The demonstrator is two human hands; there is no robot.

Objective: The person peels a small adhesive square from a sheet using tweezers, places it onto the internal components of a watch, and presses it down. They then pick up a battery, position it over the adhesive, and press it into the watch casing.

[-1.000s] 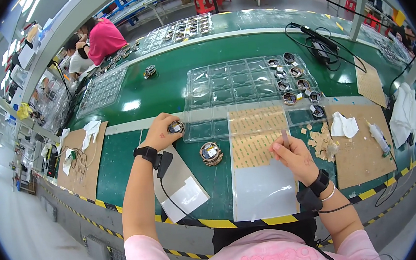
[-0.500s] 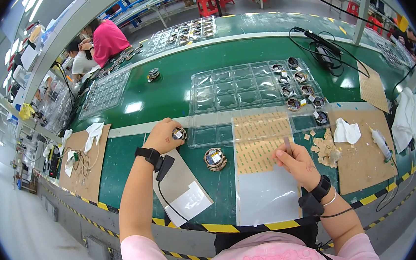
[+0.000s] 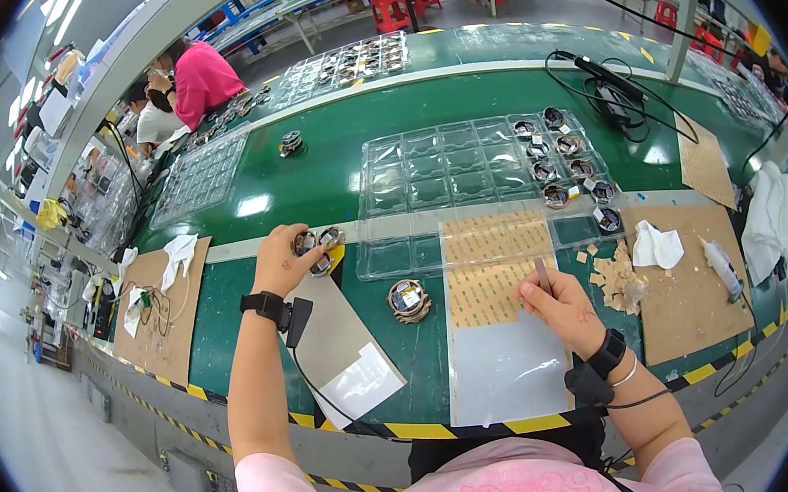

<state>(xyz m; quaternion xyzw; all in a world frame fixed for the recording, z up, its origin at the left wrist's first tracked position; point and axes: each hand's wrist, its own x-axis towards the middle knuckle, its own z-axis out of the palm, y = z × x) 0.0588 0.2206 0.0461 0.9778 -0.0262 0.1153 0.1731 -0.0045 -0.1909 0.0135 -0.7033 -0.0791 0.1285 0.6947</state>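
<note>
My left hand (image 3: 285, 260) is closed around a small round electronic module (image 3: 306, 243), gripped between thumb and fingers. Close to its fingertips are another round module (image 3: 331, 238) and what looks like a third below the thumb, partly covered. In my right hand (image 3: 558, 305) is a slim pair of tweezers (image 3: 543, 276), pointing up and away from me. That hand rests over a tan sheet of small printed adhesive pieces (image 3: 486, 285), which lies above a whitish backing sheet (image 3: 504, 377). Between my hands, a round module sits on a stack of rings (image 3: 408, 302).
A clear compartment tray (image 3: 444, 171) holds several modules along its right side. Tan peeled scraps (image 3: 618, 287), a white cloth (image 3: 657, 248) and a glue-like tube (image 3: 722, 272) lie at right. A grey board (image 3: 331, 331) is under my left forearm. Another person in pink (image 3: 203, 80) sits far left.
My left hand has shifted left and slightly up, and more round modules now show by its fingers. My right hand with the tweezers has hardly moved.
</note>
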